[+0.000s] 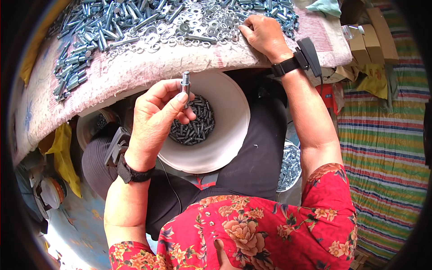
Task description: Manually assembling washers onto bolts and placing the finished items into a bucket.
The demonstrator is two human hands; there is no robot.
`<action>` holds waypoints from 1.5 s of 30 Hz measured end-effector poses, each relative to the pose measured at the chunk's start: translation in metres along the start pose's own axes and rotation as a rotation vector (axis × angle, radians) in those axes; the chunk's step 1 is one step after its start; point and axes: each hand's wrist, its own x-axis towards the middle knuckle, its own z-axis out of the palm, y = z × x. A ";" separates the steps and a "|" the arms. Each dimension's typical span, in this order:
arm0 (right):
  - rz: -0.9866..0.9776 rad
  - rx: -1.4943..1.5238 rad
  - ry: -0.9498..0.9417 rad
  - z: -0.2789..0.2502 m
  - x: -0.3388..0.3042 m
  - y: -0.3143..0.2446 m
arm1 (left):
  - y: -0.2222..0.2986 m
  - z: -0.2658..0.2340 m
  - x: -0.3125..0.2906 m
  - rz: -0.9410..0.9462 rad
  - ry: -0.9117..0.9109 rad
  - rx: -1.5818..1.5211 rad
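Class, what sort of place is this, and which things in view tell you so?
Probably a small, makeshift hardware workshop: loose bolts and flat washers lie heaped on a cloth-covered table, and a white bucket below its edge holds many more fasteners.

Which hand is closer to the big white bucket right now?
Left. The left hand holds a bolt above the big white bucket, while the right hand is at the washers on the cloth-covered table, beyond the bucket and to its right.
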 end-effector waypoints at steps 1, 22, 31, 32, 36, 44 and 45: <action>0.025 -0.038 -0.046 0.001 0.002 0.001 | 0.000 0.001 0.000 0.000 0.002 0.007; 0.362 1.476 -0.105 -0.061 -0.070 -0.131 | -0.012 0.015 0.004 0.161 -0.020 0.273; 0.523 1.782 -0.077 -0.059 -0.076 -0.138 | -0.018 0.018 0.009 0.417 0.032 0.478; 0.472 1.631 0.038 -0.057 -0.080 -0.141 | -0.017 0.021 0.008 0.310 -0.011 0.316; 0.392 1.426 0.202 -0.058 -0.084 -0.152 | -0.008 0.026 0.007 0.148 -0.069 0.123; 0.236 1.421 -0.031 -0.044 -0.079 -0.124 | -0.016 0.023 0.010 0.110 0.016 0.216; 0.312 1.562 -0.121 -0.049 -0.077 -0.123 | -0.015 0.023 0.010 0.120 0.017 0.239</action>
